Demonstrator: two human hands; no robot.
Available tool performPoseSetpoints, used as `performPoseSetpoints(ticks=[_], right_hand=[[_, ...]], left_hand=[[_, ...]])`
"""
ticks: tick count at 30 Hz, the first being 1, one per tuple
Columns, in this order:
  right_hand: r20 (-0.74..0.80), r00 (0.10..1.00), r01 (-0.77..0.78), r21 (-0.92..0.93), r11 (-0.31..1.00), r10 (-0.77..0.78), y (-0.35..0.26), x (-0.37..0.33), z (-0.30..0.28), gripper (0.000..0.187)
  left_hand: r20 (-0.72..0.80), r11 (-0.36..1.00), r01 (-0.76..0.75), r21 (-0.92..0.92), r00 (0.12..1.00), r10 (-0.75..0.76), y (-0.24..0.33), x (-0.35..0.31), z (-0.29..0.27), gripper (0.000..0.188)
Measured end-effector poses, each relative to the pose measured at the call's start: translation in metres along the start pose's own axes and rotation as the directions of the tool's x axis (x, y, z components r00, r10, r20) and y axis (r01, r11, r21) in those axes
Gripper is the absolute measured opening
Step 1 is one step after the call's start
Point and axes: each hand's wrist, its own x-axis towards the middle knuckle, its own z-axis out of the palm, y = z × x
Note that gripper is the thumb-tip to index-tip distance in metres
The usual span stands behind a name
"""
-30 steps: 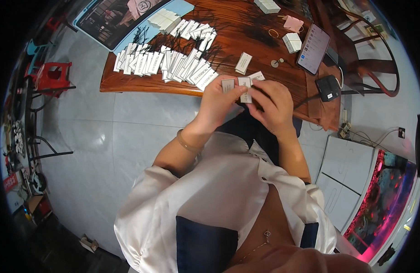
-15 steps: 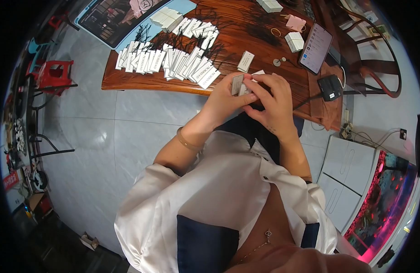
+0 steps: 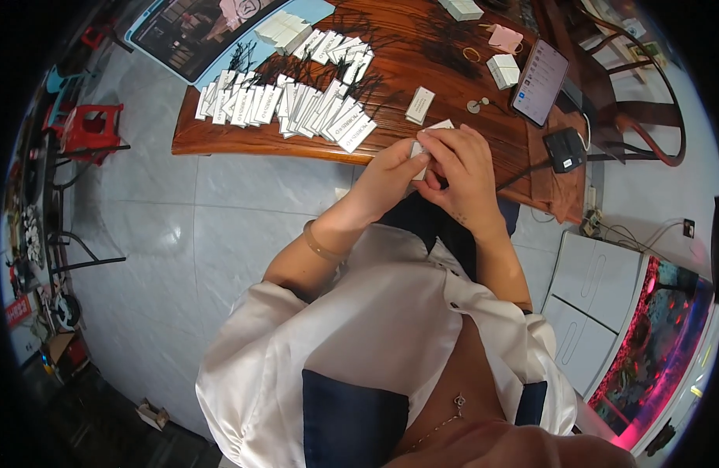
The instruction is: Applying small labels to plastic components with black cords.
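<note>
There are two hands (image 3: 392,173) (image 3: 462,165), one worktop (image 3: 250,140), three thick white stacks (image 3: 283,33) (image 3: 461,8) (image 3: 503,72), one phone (image 3: 540,83), one black adapter (image 3: 564,151); the overlapping white tags (image 3: 320,113) defy counting.

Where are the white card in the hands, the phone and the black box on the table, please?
White card (image 3: 419,173): head view, lower visible part.
Phone (image 3: 539,84): head view, middle of screen.
Black box (image 3: 562,148): head view, upper face.
</note>
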Motion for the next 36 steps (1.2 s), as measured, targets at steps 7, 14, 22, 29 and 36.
performPoseSetpoints(ticks=[7, 14, 22, 29, 36], right_hand=[[-0.063, 0.996, -0.063, -0.018, 0.998, 0.062, -0.001, -0.005, 0.0, 0.068], [0.064, 0.948, -0.284, 0.606, 0.743, 0.311, 0.005, -0.015, 0.002, 0.074], [0.078, 0.928, -0.281, 0.788, 0.547, 0.365, 0.009, -0.021, 0.011, 0.073], [0.055, 0.959, -0.232, 0.715, 0.659, 0.278, 0.014, -0.021, 0.005, 0.074], [0.127, 0.969, -0.244, 0.396, 0.885, 0.211, 0.001, -0.009, -0.017, 0.073]], left_hand=[[0.023, 0.982, 0.038, -0.188, 0.999, -0.034, 0.005, -0.003, 0.004, 0.024], [0.203, 0.939, 0.144, -0.312, 0.976, -0.082, 0.007, -0.004, -0.007, 0.032], [0.194, 0.939, 0.164, -0.303, 0.975, -0.108, 0.011, -0.004, -0.008, 0.034], [0.266, 0.885, 0.216, -0.412, 0.958, -0.11, 0.006, -0.001, -0.011, 0.033], [0.248, 0.925, 0.242, -0.293, 0.953, -0.171, 0.008, -0.003, -0.011, 0.027]])
